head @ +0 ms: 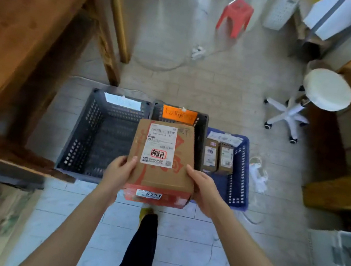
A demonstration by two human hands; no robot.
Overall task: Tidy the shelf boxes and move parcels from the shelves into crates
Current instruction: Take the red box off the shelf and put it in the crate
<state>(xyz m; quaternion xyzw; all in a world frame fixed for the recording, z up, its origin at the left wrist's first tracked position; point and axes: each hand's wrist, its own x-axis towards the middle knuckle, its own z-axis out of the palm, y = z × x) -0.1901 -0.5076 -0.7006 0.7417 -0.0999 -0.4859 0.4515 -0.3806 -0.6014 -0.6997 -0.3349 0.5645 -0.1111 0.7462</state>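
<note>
The person is standing over three crates on the tiled floor (175,243) and holding a cardboard parcel (163,177) in both hands; the left hand (119,170) is gripping its left edge with the thumb lying on top, and the right hand (202,185) is clasping the right edge the same way; the fingers underneath are hidden. The parcel is hanging flat, label up, above the dark crate (156,112) in the middle and is covering most of it; an orange tag (179,114) is showing at that crate's far rim. Just to the left a grey crate (82,132) is sitting with a white tag (122,101); just to the right a blue crate (240,173) is holding two small boxes (218,156) standing side by side. A wooden table (27,17) is standing to the left; a red stool (235,16) and a white stool (327,89) are standing further off.
</note>
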